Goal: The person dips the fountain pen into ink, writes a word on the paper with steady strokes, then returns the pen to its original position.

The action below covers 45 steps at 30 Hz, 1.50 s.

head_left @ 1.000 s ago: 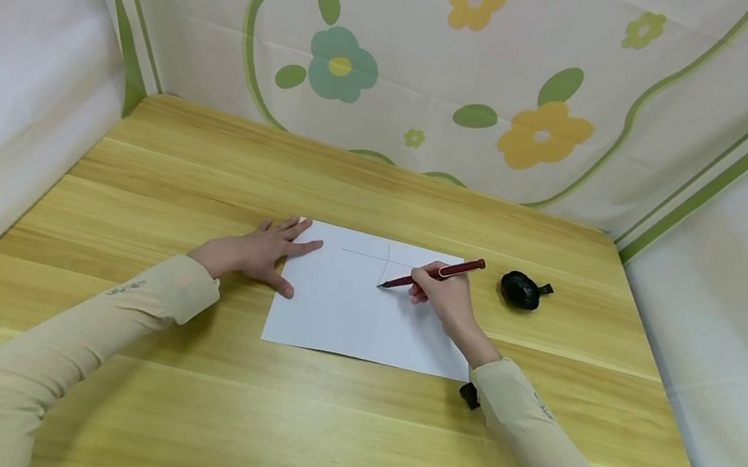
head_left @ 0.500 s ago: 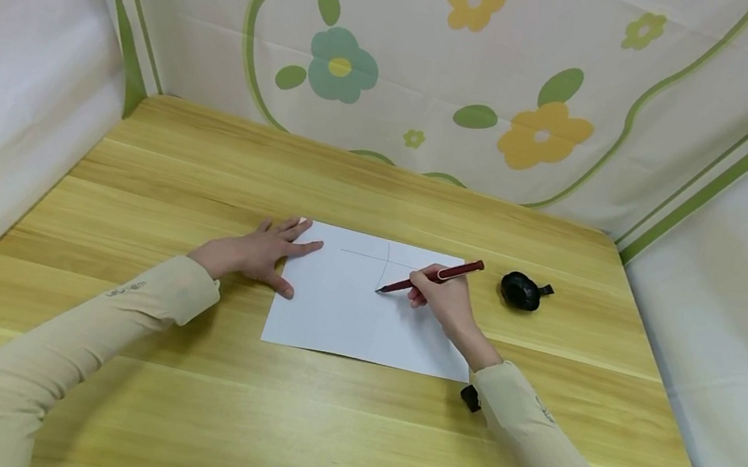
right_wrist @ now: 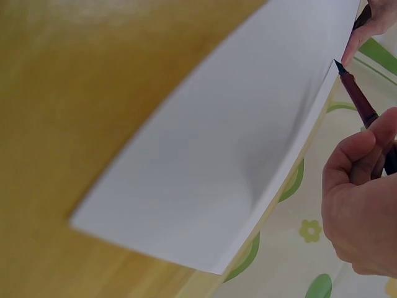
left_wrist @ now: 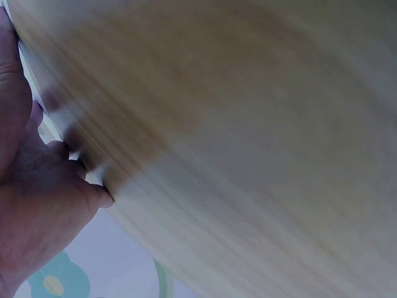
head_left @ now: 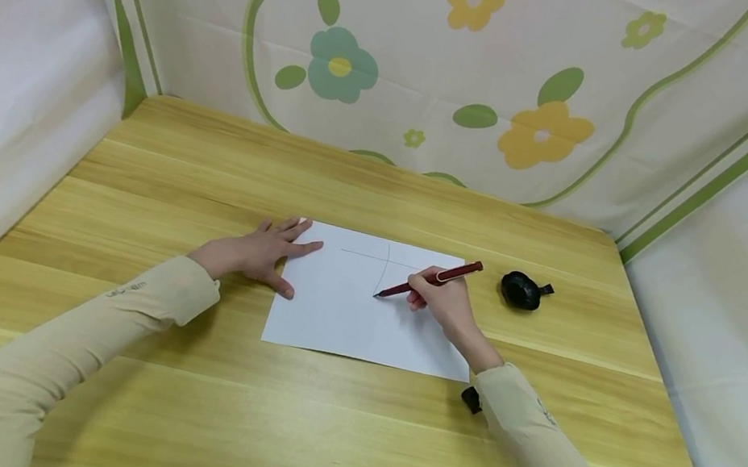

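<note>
We see the right hand [head_left: 446, 300] with its grip drawn in snugly, thumb and fingers pinching a dark red pen [head_left: 464, 270] that slants toward the left, its tip on the white sheet [head_left: 331, 317]. That tip meets the lower end of a thin curved line [head_left: 383, 274], which crosses a straighter line [head_left: 359, 253] running sideways near the sheet's far edge. At the left hand [head_left: 261, 252], the grip is spread wide and grasps nothing; the index finger and thumb reach over the sheet's left edge and rest on it. The sheet lies on the wooden tabletop [head_left: 311, 444], between both hands. To its right, apart from it, we notice a rounded black object [head_left: 521, 290].
</note>
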Available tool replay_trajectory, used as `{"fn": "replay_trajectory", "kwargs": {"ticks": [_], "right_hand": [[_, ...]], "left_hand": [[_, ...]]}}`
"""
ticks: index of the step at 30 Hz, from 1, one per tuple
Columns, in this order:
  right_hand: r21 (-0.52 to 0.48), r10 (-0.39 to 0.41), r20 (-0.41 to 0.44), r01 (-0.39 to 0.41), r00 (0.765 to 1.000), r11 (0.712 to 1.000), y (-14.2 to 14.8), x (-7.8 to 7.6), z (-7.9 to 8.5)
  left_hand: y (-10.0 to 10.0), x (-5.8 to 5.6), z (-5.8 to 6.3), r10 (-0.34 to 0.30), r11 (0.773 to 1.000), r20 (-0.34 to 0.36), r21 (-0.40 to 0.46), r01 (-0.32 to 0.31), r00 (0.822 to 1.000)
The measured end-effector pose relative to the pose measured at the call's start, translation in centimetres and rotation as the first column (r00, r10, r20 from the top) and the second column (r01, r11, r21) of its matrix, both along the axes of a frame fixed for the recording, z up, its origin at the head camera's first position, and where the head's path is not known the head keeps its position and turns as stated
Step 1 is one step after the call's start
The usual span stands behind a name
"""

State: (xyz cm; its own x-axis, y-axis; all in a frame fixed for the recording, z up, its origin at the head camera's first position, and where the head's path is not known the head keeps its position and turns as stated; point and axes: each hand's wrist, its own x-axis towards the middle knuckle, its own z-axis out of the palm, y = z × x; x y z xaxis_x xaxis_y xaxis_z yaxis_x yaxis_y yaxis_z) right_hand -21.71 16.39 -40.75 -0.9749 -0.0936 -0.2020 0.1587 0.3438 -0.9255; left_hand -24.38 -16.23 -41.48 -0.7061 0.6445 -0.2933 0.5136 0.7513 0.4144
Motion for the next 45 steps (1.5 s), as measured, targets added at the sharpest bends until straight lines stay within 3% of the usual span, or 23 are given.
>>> {"fn": "replay_trajectory", "kwargs": {"ticks": [14, 45], "right_hand": [[-0.013, 0.051, 0.034, -0.050, 0.998, 0.999, 0.06, 0.06, 0.17], [-0.001, 0.105, 0.027, -0.105, 0.994, 0.994, -0.03, 0.79, -0.06]], "left_hand": [[-0.04, -0.05, -0.03, 0.005, 1.000, 0.002, 0.005, -0.005, 1.000], [-0.13, -0.06, -0.09, -0.002, 1.000, 0.005, 0.014, 0.002, 1.000]]}}
